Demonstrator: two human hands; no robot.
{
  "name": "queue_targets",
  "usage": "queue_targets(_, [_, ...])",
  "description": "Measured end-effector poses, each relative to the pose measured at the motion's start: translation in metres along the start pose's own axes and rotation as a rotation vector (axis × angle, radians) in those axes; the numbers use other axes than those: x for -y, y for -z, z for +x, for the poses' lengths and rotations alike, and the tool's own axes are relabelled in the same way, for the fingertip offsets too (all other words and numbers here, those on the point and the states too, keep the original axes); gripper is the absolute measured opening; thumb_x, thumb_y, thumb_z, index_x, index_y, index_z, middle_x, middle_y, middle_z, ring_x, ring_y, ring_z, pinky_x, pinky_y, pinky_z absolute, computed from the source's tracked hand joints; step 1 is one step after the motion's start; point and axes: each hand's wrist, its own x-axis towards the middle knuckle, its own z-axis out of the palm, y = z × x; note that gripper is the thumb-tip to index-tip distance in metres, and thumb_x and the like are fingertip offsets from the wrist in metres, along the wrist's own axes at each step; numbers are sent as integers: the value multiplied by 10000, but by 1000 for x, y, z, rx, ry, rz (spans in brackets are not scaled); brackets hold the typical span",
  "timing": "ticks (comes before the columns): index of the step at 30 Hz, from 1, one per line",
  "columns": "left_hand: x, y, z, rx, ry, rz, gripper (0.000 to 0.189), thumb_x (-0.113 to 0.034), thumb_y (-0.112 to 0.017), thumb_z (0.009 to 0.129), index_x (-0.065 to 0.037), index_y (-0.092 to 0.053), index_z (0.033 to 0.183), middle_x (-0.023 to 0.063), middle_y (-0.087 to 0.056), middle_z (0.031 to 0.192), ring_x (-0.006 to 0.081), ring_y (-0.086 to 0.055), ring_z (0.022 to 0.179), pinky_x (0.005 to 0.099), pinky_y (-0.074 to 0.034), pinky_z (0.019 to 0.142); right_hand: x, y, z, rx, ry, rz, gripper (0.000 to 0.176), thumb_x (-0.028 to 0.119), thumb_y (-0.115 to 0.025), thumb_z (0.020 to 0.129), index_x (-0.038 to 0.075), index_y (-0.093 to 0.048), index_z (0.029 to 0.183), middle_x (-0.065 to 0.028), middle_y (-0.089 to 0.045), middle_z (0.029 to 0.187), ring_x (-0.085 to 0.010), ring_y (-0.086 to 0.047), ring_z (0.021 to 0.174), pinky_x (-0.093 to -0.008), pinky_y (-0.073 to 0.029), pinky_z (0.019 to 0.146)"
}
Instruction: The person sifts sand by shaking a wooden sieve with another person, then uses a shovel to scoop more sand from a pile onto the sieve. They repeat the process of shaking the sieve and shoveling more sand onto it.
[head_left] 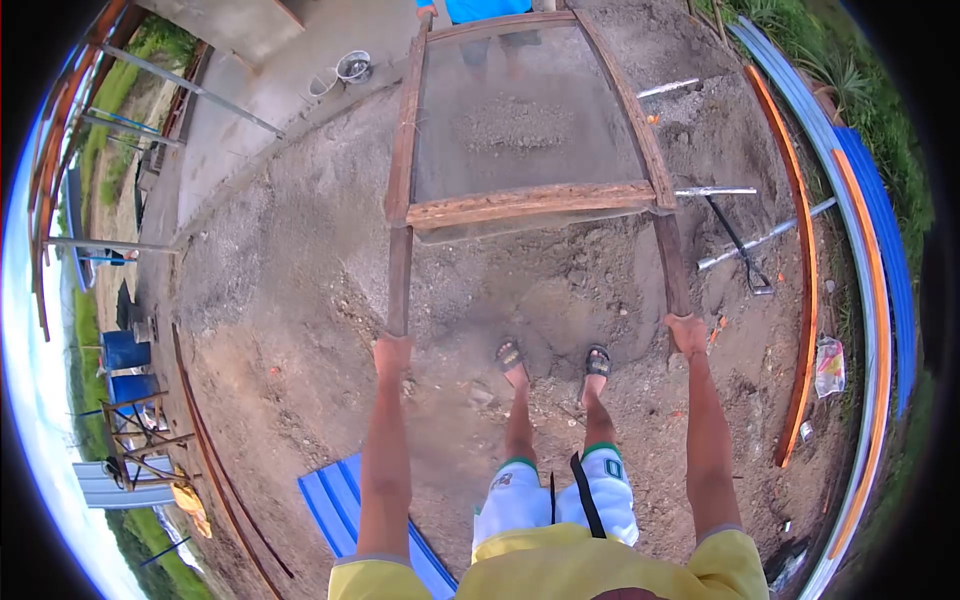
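A large sieve with a wooden frame [530, 207] and fine mesh spans the space in front of me. Its two long side rails reach back toward me as handles. My left hand [393, 354] is closed around the end of the left handle [398, 280]. The end of the right handle [671, 265] is wrapped by my right hand [686, 334]. A patch of grey gravelly sand [520, 124] lies on the mesh. At the far end, a person in a blue shirt [488, 10] has a hand [427, 11] on the frame's left corner.
Right of the sieve lie a shovel [742, 248], metal tubes [717, 191] and a long orange beam [803, 270]. Two buckets [353, 67] stand at the back left. A blue corrugated sheet [345, 500] lies at my left. Sandy, uneven ground surrounds my sandalled feet [597, 362].
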Motion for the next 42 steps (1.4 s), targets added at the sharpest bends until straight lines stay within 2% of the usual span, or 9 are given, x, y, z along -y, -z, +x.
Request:
queue_targets(3, [19, -17, -41, 73, 108, -62, 469, -331, -687, 635, 72, -669, 876, 282, -666, 863, 370, -669, 908, 437, -514, 759, -20, 7, -34, -35, -114, 48, 591, 430, -674, 604, -83, -669, 897, -310, -647, 894, -377, -662, 912, -439, -507, 759])
queue_targets(8, [237, -160, -117, 162, 253, -30, 489, -353, -781, 592, 6, -693, 912, 210, -695, 873, 290, -689, 833, 405, -524, 734, -168, -69, -117, 112, -271, 293, 408, 276, -749, 622, -8, -698, 910, -138, -700, 804, -214, -680, 719, -343, -528, 669])
queue_targets(13, [262, -154, -162, 258, 215, -138, 426, -256, -811, 553, 1, -691, 871, 139, -698, 815, 229, -663, 731, 390, -511, 670, -230, -102, -145, 190, -344, 296, 363, 248, -752, 619, -26, -678, 844, -101, -676, 756, -154, -630, 657, -337, -513, 614])
queue_targets(17, [195, -148, -48, 204, 172, 73, 458, -358, -730, 621, 48, -687, 828, 193, -697, 817, 319, -685, 794, 419, -514, 700, -122, -66, -68, 106, -270, 198, 399, 322, -706, 621, -36, -683, 796, -142, -670, 667, -246, -692, 679, -391, -505, 593])
queue_targets(18, [141, -124, -36, -54, 58, -2, 456, -373, -710, 626, 39, -695, 819, 231, -687, 806, 337, -691, 830, 427, -518, 710, -117, -74, -33, 8, -114, 198, 439, 357, -693, 625, -50, -674, 789, -201, -667, 698, -278, -699, 723, -403, -514, 623])
queue_targets(22, [-8, 10, -8, 7, -36, -34, 448, -301, -686, 658, 35, -667, 955, 257, -674, 871, 384, -671, 873, 446, -522, 707, -6, -10, 10, -107, 1, 14, 520, 422, -659, 634, -69, -658, 807, -311, -617, 749, -354, -681, 823, -425, -502, 687])
queue_targets(27, [74, -57, -31, 19, 88, -39, 487, -339, -670, 641, 81, -664, 888, 291, -662, 909, 372, -666, 929, 433, -521, 792, -59, -21, -30, -90, -133, -80, 578, 438, -688, 597, -64, -689, 884, -303, -655, 906, -382, -671, 876, -432, -527, 752])
queue_targets(36, [272, -165, -171, 112, 202, -21, 428, -341, -815, 553, 21, -685, 742, 129, -690, 735, 219, -668, 694, 376, -514, 626, -220, -81, -153, 112, -288, 249, 358, 296, -742, 630, -35, -682, 755, -98, -649, 659, -180, -623, 607, -363, -476, 540])
queue_targets(42, [127, -97, -27, -56, 72, -28, 434, -334, -726, 623, 44, -696, 835, 223, -684, 782, 293, -696, 783, 409, -530, 704, -105, -69, -22, 3, -153, 133, 501, 390, -711, 628, -35, -683, 893, -228, -683, 819, -350, -684, 845, -412, -518, 714])
